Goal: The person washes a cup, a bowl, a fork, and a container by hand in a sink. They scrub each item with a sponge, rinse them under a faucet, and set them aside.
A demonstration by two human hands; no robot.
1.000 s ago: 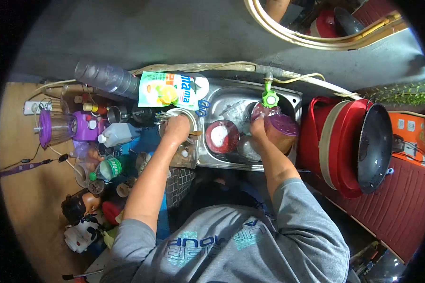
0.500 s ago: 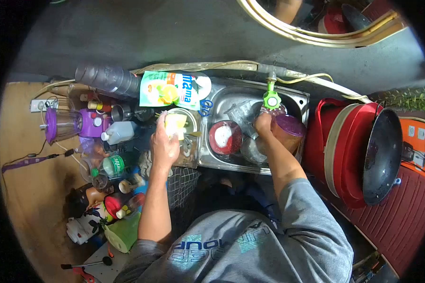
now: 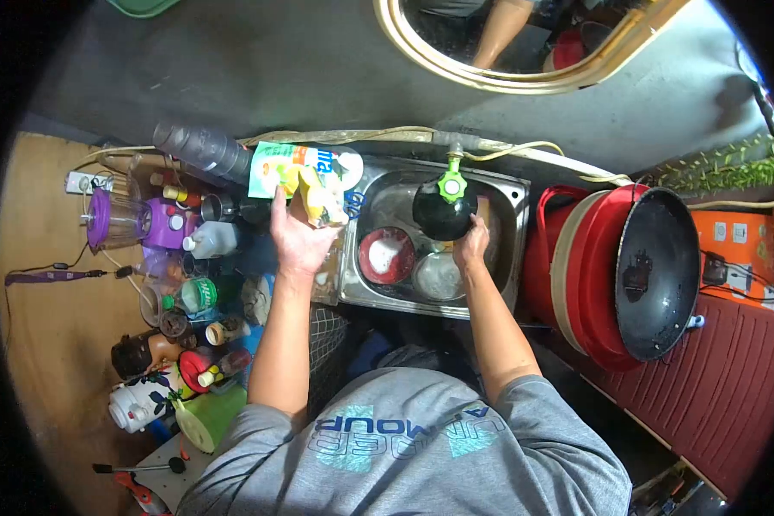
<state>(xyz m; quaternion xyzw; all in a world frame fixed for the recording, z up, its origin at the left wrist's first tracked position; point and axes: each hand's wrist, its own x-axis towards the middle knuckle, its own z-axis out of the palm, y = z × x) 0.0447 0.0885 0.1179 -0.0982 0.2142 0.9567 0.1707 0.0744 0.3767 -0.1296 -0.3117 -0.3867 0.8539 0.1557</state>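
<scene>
My left hand [image 3: 299, 236] is turned up over the left side of the sink, with a soapy yellow-green sponge [image 3: 316, 199] in its fingers. Behind the sponge, a green-and-white refill pouch [image 3: 275, 168] is partly covered. My right hand [image 3: 471, 244] grips the near right edge of a round black bowl [image 3: 439, 215], held under the green tap handle [image 3: 453, 184]. Below it in the metal sink [image 3: 350, 279] are a red bowl [image 3: 375, 268] with white suds inside and a clear, rounded dish [image 3: 439, 277].
Right of the sink stands a large red container [image 3: 568, 258] with a black wok [image 3: 662, 275] against it. Bottles, a purple blender [image 3: 138, 219] and a white jug [image 3: 211, 241] crowd the left side. A framed mirror [image 3: 507, 77] hangs on the wall.
My right hand, earlier down in the sink by a purple round item, now holds the black bowl under the tap. My left hand has turned more palm-up with the sponge. The view has shifted.
</scene>
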